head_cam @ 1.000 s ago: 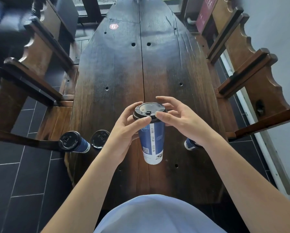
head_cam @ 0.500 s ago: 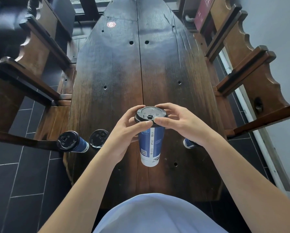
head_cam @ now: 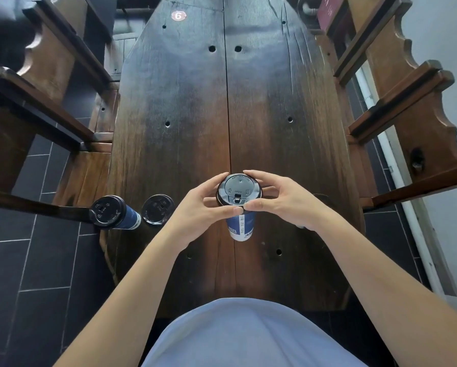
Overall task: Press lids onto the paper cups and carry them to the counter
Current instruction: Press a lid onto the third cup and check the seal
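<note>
cup (head_cam: 241, 225) upright near tabletop's near edge | left hand (head_cam: 200, 205), right hand (head_cam: 277, 200) pinch lid (head_cam: 238, 190) rim, thumbs pressing | thin paper wall (looks crushable), grip high under rim

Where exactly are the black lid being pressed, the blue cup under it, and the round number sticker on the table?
black lid (head_cam: 238, 190), head view, centre of its flat top.
blue cup (head_cam: 242, 225), head view, its blue side wall below the thumbs.
number sticker (head_cam: 178, 15), head view, middle of the disc.
</note>
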